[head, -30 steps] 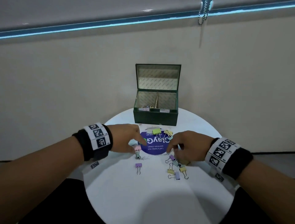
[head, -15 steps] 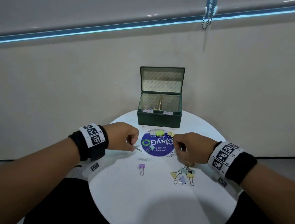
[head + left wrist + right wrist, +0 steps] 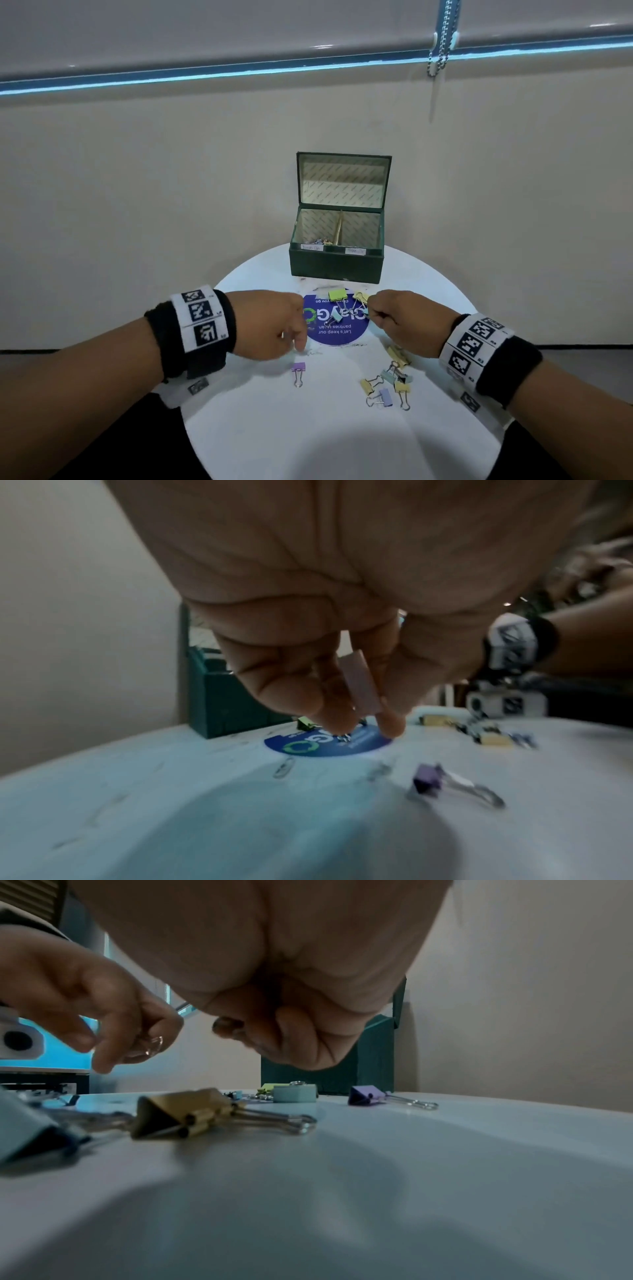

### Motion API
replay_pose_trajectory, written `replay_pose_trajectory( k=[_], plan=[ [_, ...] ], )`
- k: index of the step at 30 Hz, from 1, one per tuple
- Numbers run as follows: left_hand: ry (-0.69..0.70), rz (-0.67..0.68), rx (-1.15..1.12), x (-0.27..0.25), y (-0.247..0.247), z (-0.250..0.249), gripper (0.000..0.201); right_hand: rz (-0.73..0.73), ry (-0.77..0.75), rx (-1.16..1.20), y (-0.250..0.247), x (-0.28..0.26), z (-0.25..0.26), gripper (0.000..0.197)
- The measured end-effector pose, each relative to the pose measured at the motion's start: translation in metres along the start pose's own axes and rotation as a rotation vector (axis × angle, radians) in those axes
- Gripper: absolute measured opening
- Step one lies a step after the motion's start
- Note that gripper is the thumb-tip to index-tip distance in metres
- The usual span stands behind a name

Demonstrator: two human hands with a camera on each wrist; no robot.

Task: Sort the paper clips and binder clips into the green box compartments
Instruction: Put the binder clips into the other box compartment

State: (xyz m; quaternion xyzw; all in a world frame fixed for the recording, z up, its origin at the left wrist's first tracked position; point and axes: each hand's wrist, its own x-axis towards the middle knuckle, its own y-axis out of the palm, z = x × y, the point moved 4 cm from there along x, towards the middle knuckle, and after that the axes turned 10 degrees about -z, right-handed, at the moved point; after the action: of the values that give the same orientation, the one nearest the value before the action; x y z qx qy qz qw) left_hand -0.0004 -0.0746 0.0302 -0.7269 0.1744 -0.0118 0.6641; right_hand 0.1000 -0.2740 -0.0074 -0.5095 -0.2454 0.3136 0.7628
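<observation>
Left hand (image 3: 270,325) over the round white tabletop (image 3: 335,442), fingers curled, pinching a pale pink clip (image 3: 361,685). Right hand (image 3: 407,318) curled tight; whether it holds anything cannot be told. Green box (image 3: 335,262), lid up, at the far edge, clips in its left compartment. Purple clip (image 3: 298,368) and a pastel clip cluster (image 3: 387,387) with wire handles lie toward the near edge

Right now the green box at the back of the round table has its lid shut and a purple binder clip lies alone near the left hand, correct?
Not quite: the green box has its lid open, standing upright, as the head view shows. The purple binder clip does lie alone near the left hand.
</observation>
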Motion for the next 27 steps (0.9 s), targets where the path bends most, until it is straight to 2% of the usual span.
replay_pose_trajectory(
  k=[3,6,9,11,14,17,19,22,25,27],
  plan=[
    [0.056,0.032,0.126,-0.011,0.011,-0.011,0.033,0.035,0.023,0.008,-0.002,0.001,0.001,0.030],
    [0.128,0.004,0.280,-0.015,0.018,-0.020,0.027,0.039,-0.032,-0.027,-0.010,0.004,0.011,0.022],
    [0.192,-0.043,0.275,-0.015,0.022,-0.023,0.022,0.025,-0.094,-0.077,-0.013,0.019,0.027,0.036],
    [0.225,-0.064,0.264,-0.014,0.023,-0.023,0.023,0.096,-0.122,-0.150,-0.004,0.033,0.037,0.043],
    [0.185,-0.073,0.190,-0.010,0.015,-0.014,0.024,0.202,-0.120,-0.275,0.012,0.050,0.043,0.040],
    [0.091,-0.182,0.085,0.001,-0.010,0.007,0.024,0.200,-0.117,-0.288,0.014,0.058,0.045,0.025],
    [-0.008,-0.292,0.044,0.015,-0.032,0.024,0.021,0.156,-0.112,-0.254,0.007,0.063,0.043,0.016],
    [-0.164,-0.447,-0.047,0.044,-0.061,0.048,0.015,0.019,-0.013,-0.049,-0.011,0.074,0.036,0.007],
    [-0.270,-0.551,-0.125,0.077,-0.075,0.061,0.012,-0.158,0.100,0.162,-0.031,0.094,0.027,0.009],
    [-0.312,-0.587,-0.180,0.096,-0.078,0.063,0.019,-0.297,0.215,0.271,-0.043,0.109,0.021,0.011]
  ],
)
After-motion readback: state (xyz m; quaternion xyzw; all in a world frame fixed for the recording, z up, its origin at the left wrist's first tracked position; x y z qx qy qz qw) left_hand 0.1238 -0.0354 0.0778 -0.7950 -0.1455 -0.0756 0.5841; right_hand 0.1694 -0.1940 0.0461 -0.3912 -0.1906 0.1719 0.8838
